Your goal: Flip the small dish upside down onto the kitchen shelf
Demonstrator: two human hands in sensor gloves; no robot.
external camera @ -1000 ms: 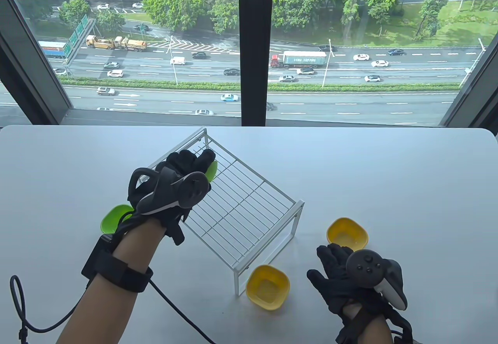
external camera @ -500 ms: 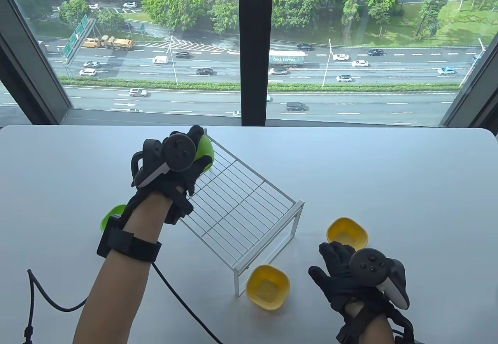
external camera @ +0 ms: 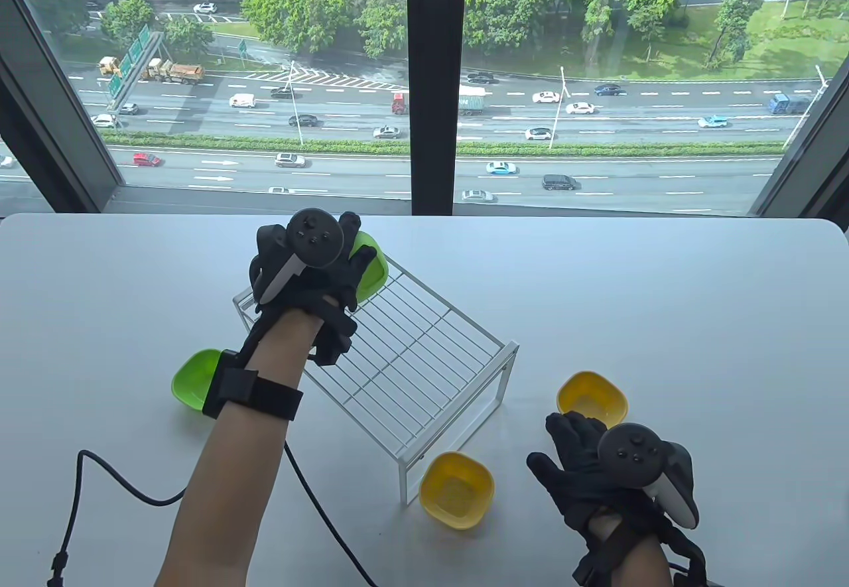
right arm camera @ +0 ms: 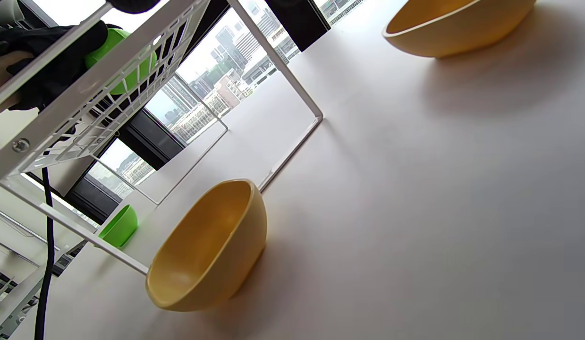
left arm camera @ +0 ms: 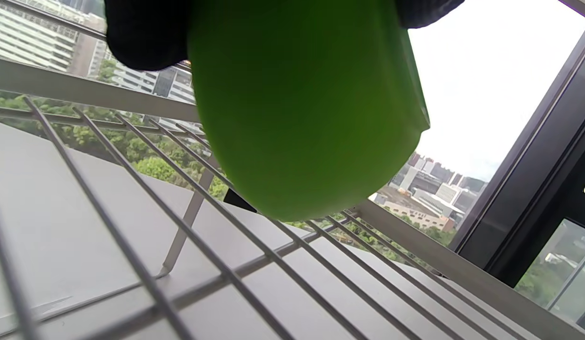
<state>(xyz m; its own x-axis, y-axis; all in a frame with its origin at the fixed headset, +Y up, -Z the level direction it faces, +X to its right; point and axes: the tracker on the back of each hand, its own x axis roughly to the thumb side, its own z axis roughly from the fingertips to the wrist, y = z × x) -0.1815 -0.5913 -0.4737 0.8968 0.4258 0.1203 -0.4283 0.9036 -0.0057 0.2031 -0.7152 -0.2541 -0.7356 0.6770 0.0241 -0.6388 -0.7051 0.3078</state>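
My left hand (external camera: 331,268) grips a small green dish (external camera: 371,268) over the far corner of the white wire kitchen shelf (external camera: 411,361). In the left wrist view the dish (left arm camera: 311,108) fills the top, tilted, its rounded underside just above the shelf wires (left arm camera: 254,255); whether it touches them I cannot tell. The dish also shows through the shelf in the right wrist view (right arm camera: 120,56). My right hand (external camera: 584,467) rests open and empty on the table near the front right.
A second green dish (external camera: 192,378) sits on the table left of the shelf, partly behind my left forearm. Two yellow dishes stand upright, one (external camera: 457,489) by the shelf's front leg, one (external camera: 591,400) just beyond my right hand. A black cable (external camera: 99,481) trails at front left.
My left hand has carried the green dish from the shelf's left side toward the far corner and turned it over. The right hand has stayed put.
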